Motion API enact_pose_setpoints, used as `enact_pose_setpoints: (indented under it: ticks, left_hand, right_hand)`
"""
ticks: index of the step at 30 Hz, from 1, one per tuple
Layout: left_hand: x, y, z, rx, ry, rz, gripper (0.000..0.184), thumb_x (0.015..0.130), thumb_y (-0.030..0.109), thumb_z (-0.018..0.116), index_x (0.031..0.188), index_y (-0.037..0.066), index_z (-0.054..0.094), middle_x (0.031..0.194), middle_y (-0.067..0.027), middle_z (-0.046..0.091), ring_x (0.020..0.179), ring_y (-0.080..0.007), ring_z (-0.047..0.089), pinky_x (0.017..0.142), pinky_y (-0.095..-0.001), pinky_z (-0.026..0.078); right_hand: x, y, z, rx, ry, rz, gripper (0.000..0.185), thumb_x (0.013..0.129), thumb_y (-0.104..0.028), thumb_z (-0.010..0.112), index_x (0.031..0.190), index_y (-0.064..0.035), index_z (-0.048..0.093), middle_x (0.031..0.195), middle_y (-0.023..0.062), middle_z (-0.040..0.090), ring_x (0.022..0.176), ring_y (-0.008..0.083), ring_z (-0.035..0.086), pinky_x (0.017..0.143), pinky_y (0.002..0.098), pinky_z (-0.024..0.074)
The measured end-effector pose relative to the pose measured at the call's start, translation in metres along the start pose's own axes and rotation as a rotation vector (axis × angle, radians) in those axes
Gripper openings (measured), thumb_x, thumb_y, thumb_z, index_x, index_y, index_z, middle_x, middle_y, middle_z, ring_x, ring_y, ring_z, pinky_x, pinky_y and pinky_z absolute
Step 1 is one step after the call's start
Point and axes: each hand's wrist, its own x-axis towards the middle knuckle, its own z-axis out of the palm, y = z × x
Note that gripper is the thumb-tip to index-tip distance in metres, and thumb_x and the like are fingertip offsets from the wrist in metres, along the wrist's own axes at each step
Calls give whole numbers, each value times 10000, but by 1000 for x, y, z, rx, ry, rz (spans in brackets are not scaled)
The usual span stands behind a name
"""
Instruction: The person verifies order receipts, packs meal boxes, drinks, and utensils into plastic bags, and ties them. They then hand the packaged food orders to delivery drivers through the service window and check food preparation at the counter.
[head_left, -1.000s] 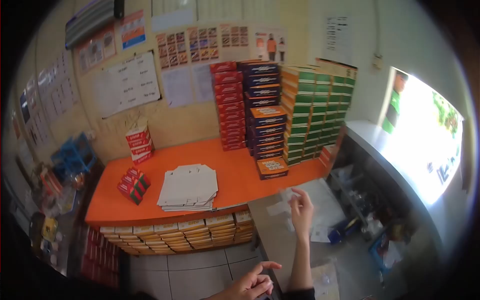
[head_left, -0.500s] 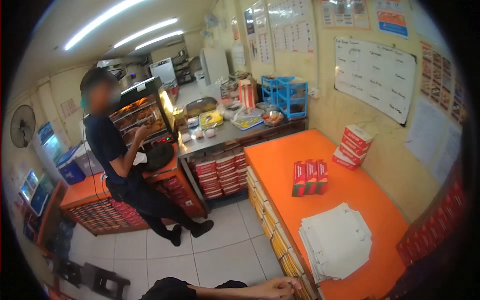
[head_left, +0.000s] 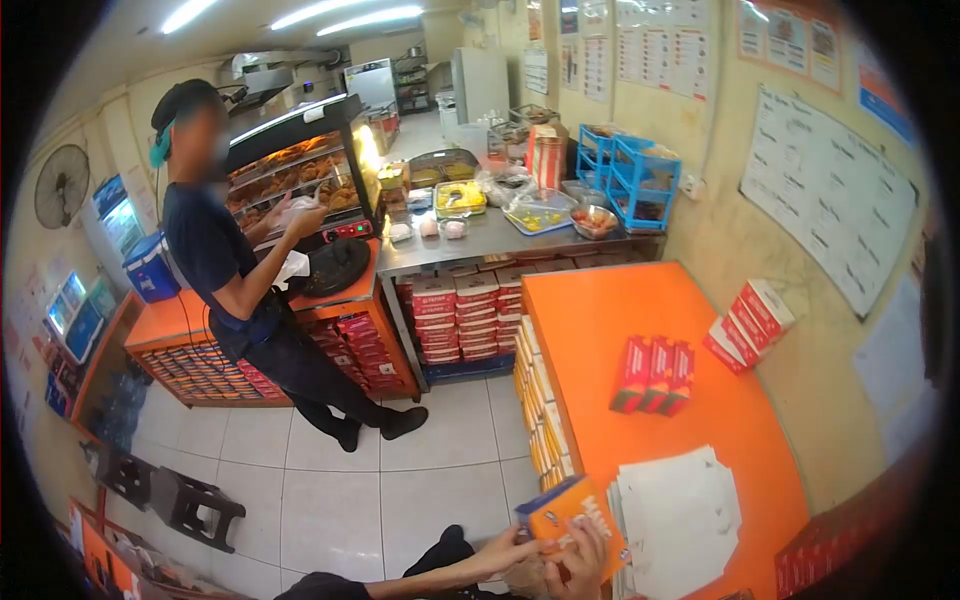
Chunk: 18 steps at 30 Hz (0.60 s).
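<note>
An orange printed carton point(head_left: 562, 512) with white lettering and a blue end is held at the bottom of the head view, by the table's near left edge. My left hand point(head_left: 508, 552) has its fingers closed on the carton's lower left side. My right hand point(head_left: 580, 562) grips it from the lower right, fingers over the printed face. Just right of the carton lies a stack of white die-cut card sheets point(head_left: 680, 520) on the orange table point(head_left: 590, 310).
Three red boxes point(head_left: 655, 375) stand on the table, with more red boxes point(head_left: 748, 325) against the wall. A co-worker point(head_left: 215, 240) stands at a lit food warmer point(head_left: 300, 180), holding something pale. Dark stools point(head_left: 195, 508) sit on the tiled floor.
The orange carton has come into view, held in both my hands. Earlier, only one of my hands showed, near the table's edge. The co-worker's hands have risen, and my view has shifted.
</note>
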Motion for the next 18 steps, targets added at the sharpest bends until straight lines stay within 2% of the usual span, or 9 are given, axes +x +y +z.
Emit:
enact_pose_setpoints:
  ticks: [1,3,8,10,12,13,15,17,18]
  left_hand:
    - [-3,7,-19,-10,83,-78,681,777,346,671,1275,13,348,1107,-134,537,999,-187,517,858,-289,414]
    - [-4,14,-56,-34,179,-159,642,801,298,651,1288,26,333,1112,-127,523,976,-182,505,842,-291,407]
    - [18,22,-152,36,264,211,599,810,276,644,1249,9,336,1032,-103,544,857,-144,527,728,-271,437]
    - [34,17,-198,38,375,186,569,813,240,629,1244,3,342,1063,-106,538,901,-152,525,770,-272,433]
    - [44,37,-233,-113,571,151,509,838,207,536,1253,-15,341,1119,-103,526,1003,-185,516,877,-287,404]
    - [55,32,-259,-112,581,161,509,838,207,536,1253,-15,341,1119,-103,526,1003,-185,516,877,-287,404]
    - [88,14,-329,-304,795,267,534,864,257,427,1292,-35,298,1166,-117,492,1033,-198,504,904,-300,391]
    - [97,92,-339,-554,740,432,610,835,298,377,1391,134,188,1267,-163,396,1071,-266,485,925,-365,402]
    - [113,119,-344,-541,826,530,608,828,310,375,1389,172,188,1257,-157,410,1072,-280,484,920,-378,409]
  right_hand:
    - [3,10,25,8,-6,-8,133,690,-126,703,799,-79,644,735,98,638,709,211,588,668,348,459]
    - [9,26,70,203,-349,-78,535,641,-217,731,1115,-59,540,1194,203,472,1166,336,416,971,472,313]
    - [85,4,167,224,-397,182,625,618,-264,747,1171,-102,505,1109,145,494,1105,317,453,935,429,320]
    - [109,12,204,219,-409,200,673,614,-254,753,1209,-101,478,1130,147,479,1082,292,480,904,413,356]
    - [130,33,241,1142,-764,624,620,668,-235,708,1197,-29,460,1306,189,361,1217,300,369,1015,381,292]
    - [147,42,256,1147,-768,611,620,668,-235,708,1197,-29,460,1306,189,361,1217,300,369,1015,381,292]
    - [198,60,285,1489,-770,993,558,722,-253,669,1190,-24,470,1228,162,445,1142,265,445,967,351,352]
    - [267,62,301,1798,-765,1407,502,775,-272,630,1182,-19,480,1150,135,528,1068,230,522,919,322,412]
    - [299,42,309,1578,-646,1417,408,865,-311,533,1149,-18,517,1010,94,606,904,208,593,801,311,479]
